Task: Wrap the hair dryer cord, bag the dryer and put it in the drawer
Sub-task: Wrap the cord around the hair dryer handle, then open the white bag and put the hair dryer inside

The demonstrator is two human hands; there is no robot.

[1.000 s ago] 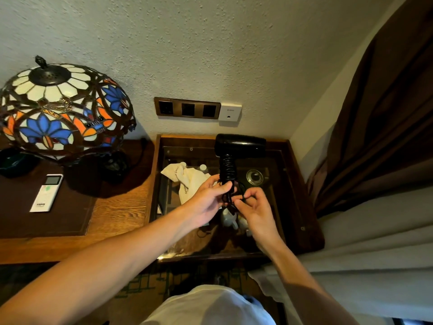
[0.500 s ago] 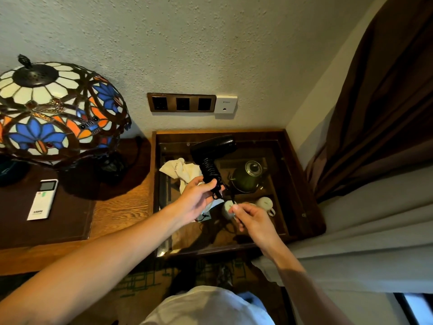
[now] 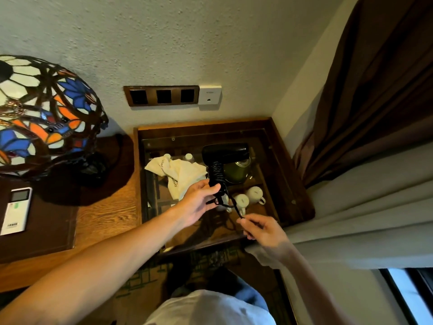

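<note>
Dryer held upright over the glass-topped table, cord wound on its handle.

The left hand (image 3: 199, 202) grips the lower handle of the dryer (image 3: 225, 153), fingers clamped over the coiled cord (image 3: 216, 174). The right hand (image 3: 263, 232) is below and to the right, fingers pinched together on the free cord end, which runs up to the handle. The bag (image 3: 180, 171) lies on the table (image 3: 294, 184) left of the dryer. Kettle (image 3: 235, 172) and cups (image 3: 254, 193) sit under the glass.

Single head view, steep downward, close over glass-topped side table (image 3: 290, 174), facing wall corner.
</note>
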